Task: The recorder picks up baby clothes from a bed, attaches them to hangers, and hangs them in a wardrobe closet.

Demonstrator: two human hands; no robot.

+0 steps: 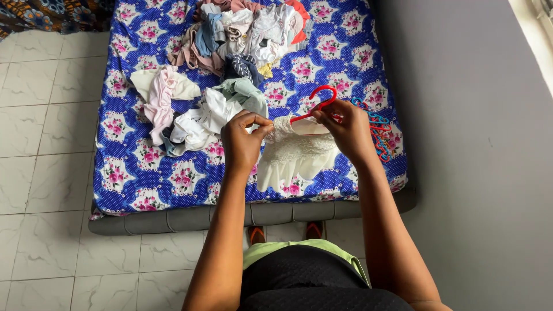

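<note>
A mattress [144, 173] in a blue sheet printed with pink roses is lying across the pale tiled floor [40, 173], stretching away beyond the fingertips and out to both sides of them, with a grey wall [478, 144] running well off past the right fingers. Far beyond the fingertips a heap of mixed clothes [242, 31] is sitting on the sheet, and a smaller bundle of white, pink and pale green garments [190, 109] is lying just outside the left fingers.

Between the two sets of fingers a small white lace garment [296, 152] is hanging, its upper edge stretched from one hand to the other and its hem draping down below the fingertips onto the sheet. A red plastic hanger [318, 103] is sitting at the garment's top, its hook curling up just above the right fingers and one arm slanting down toward the left ones.

The left hand [242, 141] is pinching the garment's top corner, thumb and forefinger pressed together on the fabric. The right hand [345, 129] is gripping the hanger and the opposite corner, fingers closed over both. Just outside the right fingers a small cluster of blue and red hangers [380, 129] is lying on the sheet.
</note>
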